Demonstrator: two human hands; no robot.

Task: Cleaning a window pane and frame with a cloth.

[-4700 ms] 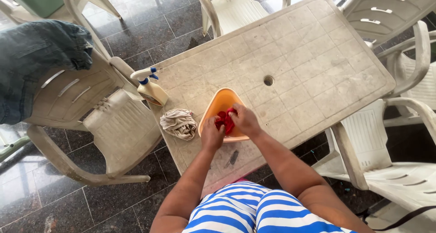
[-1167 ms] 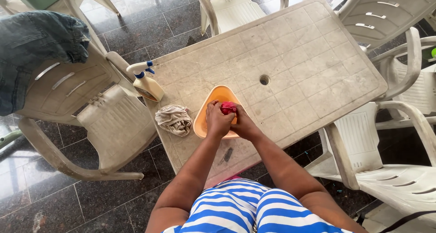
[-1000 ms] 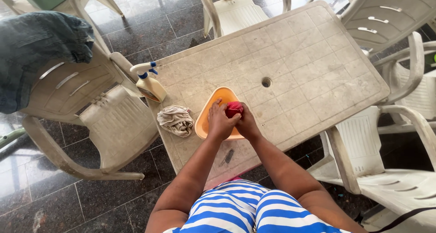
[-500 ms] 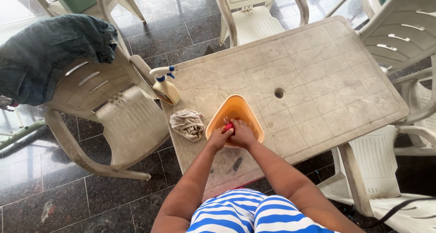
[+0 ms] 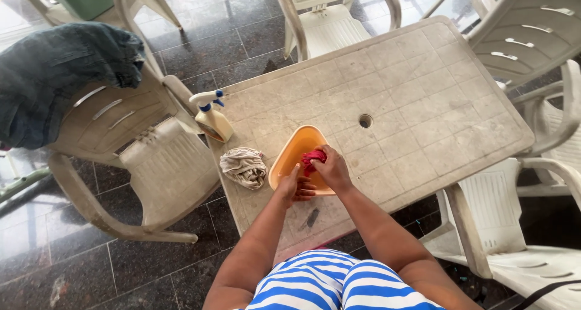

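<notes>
Right hand point(image 5: 331, 169): fingers curled shut round a red cloth point(image 5: 313, 159), wrist bent, forearm running in from 5 o'clock.
Left hand point(image 5: 293, 186): flat, fingers spread open, resting on the near rim of the orange basin point(image 5: 290, 150).
Red cloth: bunched over the basin's 3 o'clock side.
Beige rag point(image 5: 244, 166): at 9 o'clock of the basin, on the table point(image 5: 417, 98).
Spray bottle point(image 5: 210, 114): at 10 o'clock, by the table edge.
</notes>
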